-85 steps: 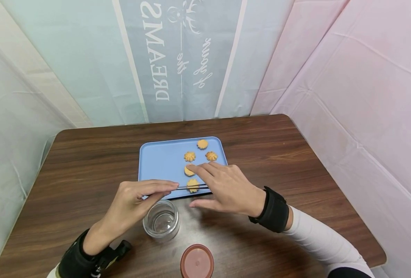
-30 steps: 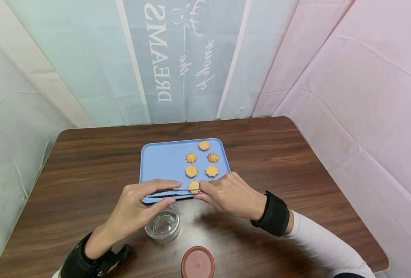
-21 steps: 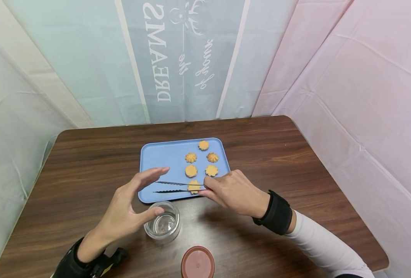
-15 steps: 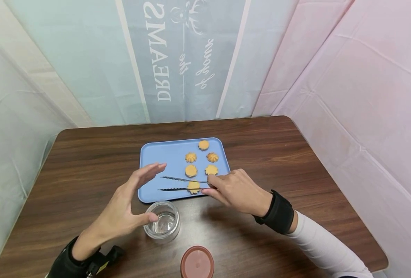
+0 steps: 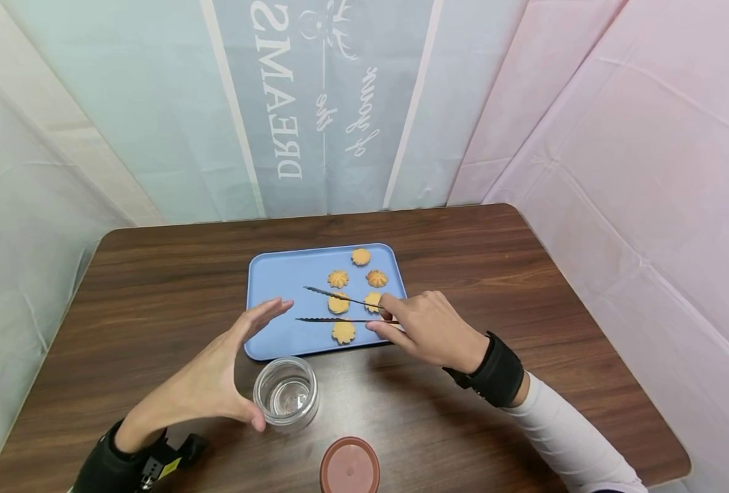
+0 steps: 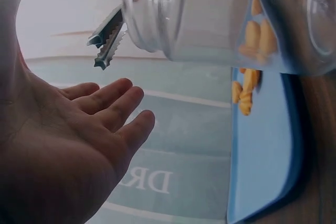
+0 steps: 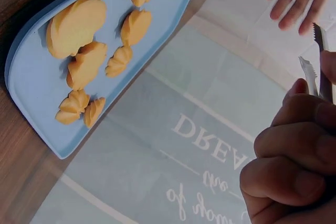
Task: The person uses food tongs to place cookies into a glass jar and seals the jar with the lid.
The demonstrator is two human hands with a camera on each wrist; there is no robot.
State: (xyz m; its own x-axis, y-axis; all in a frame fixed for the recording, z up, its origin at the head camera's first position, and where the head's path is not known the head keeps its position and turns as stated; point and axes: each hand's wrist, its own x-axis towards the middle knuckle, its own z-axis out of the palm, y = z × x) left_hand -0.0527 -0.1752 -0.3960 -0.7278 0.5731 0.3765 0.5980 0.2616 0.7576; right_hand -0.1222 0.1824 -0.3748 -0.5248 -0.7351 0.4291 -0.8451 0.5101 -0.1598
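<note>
**Inspector:** Report the hands.

**Assistant:** Left hand (image 5: pixel 216 380) is spread, fingers straight, gripping nothing; its thumb tip is at the side of the glass jar (image 5: pixel 286 392), whether touching I cannot tell. Right hand (image 5: pixel 429 329) has fingers curled, pinching the metal tongs (image 5: pixel 340 309) at their joined end; the serrated tips point toward 9 o'clock and stand apart over the blue tray (image 5: pixel 278 294).

**Inspector:** Location of the goods?

**Assistant:** Five cookies (image 5: pixel 342 332) lie on the tray's right half; the tongs' arms hang above the middle pair. The jar stands on the table (image 5: pixel 155 287) at 6 o'clock of the tray, its brown lid (image 5: pixel 350 465) nearer still.

**Inspector:** Any writing?

**Assistant:** The backdrop banner (image 5: pixel 315 96) reads "DREAMS", sideways, with script reading "of your" and "the" beside it.
</note>
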